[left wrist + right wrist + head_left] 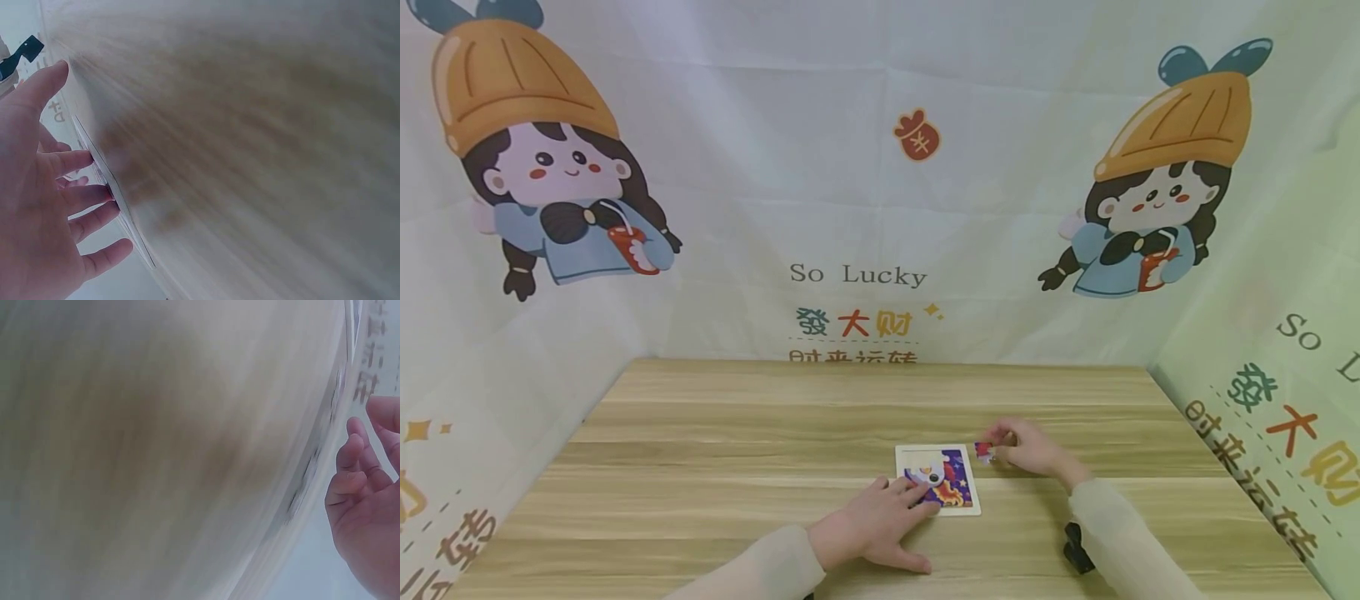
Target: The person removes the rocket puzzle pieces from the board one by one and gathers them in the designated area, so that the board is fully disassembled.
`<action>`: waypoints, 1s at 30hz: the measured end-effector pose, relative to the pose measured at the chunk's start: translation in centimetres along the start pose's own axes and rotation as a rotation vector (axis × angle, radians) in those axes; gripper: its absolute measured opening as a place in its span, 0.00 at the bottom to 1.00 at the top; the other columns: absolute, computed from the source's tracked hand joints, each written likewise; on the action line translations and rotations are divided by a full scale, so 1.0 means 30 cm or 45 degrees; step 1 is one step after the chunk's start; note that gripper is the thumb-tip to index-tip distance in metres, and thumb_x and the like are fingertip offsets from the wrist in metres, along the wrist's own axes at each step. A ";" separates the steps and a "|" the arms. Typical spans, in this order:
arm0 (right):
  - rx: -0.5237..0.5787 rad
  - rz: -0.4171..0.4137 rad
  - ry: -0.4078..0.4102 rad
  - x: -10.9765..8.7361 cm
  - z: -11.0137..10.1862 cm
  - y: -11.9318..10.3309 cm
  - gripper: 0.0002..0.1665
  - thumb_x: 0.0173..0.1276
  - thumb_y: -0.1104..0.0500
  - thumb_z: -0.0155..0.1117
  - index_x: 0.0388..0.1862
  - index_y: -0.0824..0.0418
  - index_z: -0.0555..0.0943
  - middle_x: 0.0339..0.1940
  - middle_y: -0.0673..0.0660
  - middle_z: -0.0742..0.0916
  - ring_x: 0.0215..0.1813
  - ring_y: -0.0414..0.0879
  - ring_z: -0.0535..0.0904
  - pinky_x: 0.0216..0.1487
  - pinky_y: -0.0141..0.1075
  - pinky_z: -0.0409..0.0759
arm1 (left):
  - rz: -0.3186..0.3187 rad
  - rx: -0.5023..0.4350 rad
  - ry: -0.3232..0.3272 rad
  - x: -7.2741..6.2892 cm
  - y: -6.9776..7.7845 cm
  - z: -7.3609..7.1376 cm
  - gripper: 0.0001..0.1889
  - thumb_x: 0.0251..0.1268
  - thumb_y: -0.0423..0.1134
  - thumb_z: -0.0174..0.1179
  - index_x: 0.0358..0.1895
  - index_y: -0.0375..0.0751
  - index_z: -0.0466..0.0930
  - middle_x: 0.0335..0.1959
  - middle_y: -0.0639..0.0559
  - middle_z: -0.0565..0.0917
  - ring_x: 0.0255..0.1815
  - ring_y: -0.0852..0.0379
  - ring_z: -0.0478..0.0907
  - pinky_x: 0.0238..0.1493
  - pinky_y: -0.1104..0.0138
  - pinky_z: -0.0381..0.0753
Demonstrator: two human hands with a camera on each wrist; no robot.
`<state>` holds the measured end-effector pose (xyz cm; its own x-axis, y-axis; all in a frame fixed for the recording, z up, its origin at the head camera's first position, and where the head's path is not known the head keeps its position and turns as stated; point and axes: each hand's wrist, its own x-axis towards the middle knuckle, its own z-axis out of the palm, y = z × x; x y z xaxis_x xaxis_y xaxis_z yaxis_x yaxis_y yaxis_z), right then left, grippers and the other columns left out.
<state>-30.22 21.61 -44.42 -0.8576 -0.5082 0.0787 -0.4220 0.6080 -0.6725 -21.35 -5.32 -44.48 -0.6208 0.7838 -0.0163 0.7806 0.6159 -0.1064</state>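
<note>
A small square jigsaw puzzle lies in a pale frame tray (976, 492) on the table, showing a purple, orange and white picture. At its upper left a bare cream patch of the tray shows. My left hand (887, 521) is spread, fingertips resting on the puzzle's lower left part and covering some of it; its straight fingers also show in the left wrist view (37, 187). Just right of the tray, my right hand (1030, 447) pinches a purple, red and white puzzle piece (982, 452) between thumb and fingers. The piece is hidden in the right wrist view, where curled fingers (350, 481) show.
The wood-grain table (737, 433) stretches around the tray to its far edge. Behind and beside it hang printed cloth walls (865, 192) with cartoon figures and lettering. A black strap mount (1077, 547) sits by the right sleeve.
</note>
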 end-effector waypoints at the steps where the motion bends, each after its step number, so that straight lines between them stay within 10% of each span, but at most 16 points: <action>1: -0.022 -0.017 -0.009 0.006 0.010 -0.007 0.11 0.56 0.67 0.58 0.39 0.66 0.76 0.33 0.54 0.79 0.31 0.44 0.74 0.29 0.37 0.73 | -0.001 0.000 0.004 0.000 0.000 0.002 0.39 0.48 0.72 0.45 0.62 0.52 0.64 0.62 0.48 0.64 0.59 0.51 0.61 0.51 0.55 0.64; 13: -0.114 -0.174 -0.135 0.071 0.090 -0.060 0.14 0.55 0.66 0.61 0.43 0.63 0.77 0.34 0.52 0.79 0.33 0.43 0.71 0.34 0.36 0.69 | -0.002 -0.005 -0.003 0.002 -0.002 0.003 0.39 0.48 0.72 0.45 0.62 0.53 0.64 0.62 0.48 0.64 0.59 0.51 0.60 0.51 0.56 0.65; 30: -0.189 0.075 -0.262 0.103 0.093 -0.132 0.19 0.48 0.62 0.68 0.42 0.56 0.76 0.39 0.52 0.73 0.39 0.47 0.69 0.40 0.43 0.70 | 0.013 -0.001 0.010 0.004 -0.008 0.014 0.39 0.48 0.72 0.44 0.62 0.52 0.64 0.62 0.48 0.64 0.59 0.51 0.60 0.50 0.55 0.65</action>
<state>-30.38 15.91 -43.57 -0.8107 -0.5734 -0.1186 -0.4247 0.7153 -0.5549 -21.63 -5.39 -44.86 -0.6120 0.7908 -0.0093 0.7870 0.6078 -0.1058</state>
